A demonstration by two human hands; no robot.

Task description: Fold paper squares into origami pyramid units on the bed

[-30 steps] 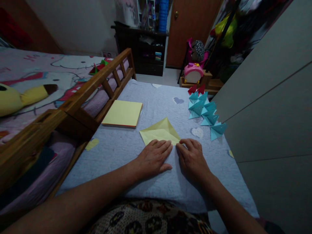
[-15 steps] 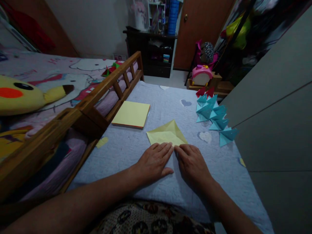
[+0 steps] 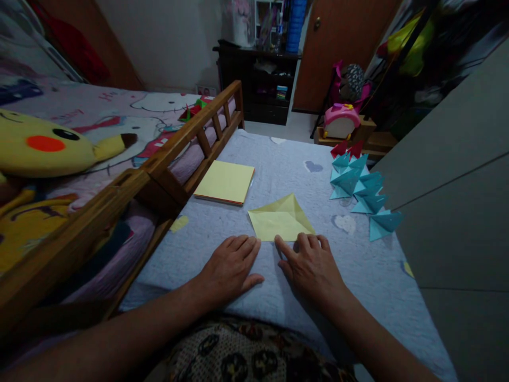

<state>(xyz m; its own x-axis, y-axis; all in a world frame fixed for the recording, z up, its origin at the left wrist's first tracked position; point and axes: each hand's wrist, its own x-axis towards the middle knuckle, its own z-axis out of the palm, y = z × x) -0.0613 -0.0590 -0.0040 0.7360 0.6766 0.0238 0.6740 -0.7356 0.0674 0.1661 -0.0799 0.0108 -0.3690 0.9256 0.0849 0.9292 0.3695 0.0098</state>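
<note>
A partly folded sheet of yellow origami paper (image 3: 278, 223) lies on the pale blue bedsheet (image 3: 214, 236), its straight near edge toward me and a peak at the far side. My left hand (image 3: 233, 268) rests flat with its fingertips at the paper's near left corner, thumb apart. My right hand (image 3: 312, 265) has its index fingertip on the near edge, the other fingers bent over the right part of that edge. Neither hand grips the paper. Left of it sits a stack of square paper (image 3: 225, 182), yellow on top.
Several folded blue paper shapes (image 3: 345, 183) and red ones (image 3: 353, 149) stand at the bed's right edge. A wooden bed rail (image 3: 175, 140) runs along the left, with a yellow plush toy (image 3: 40, 148) beyond. A grey cabinet (image 3: 457, 228) borders the right.
My left hand has slid left along the paper's near edge, away from my right hand. My right index finger has stretched out. The whole view has shifted slightly.
</note>
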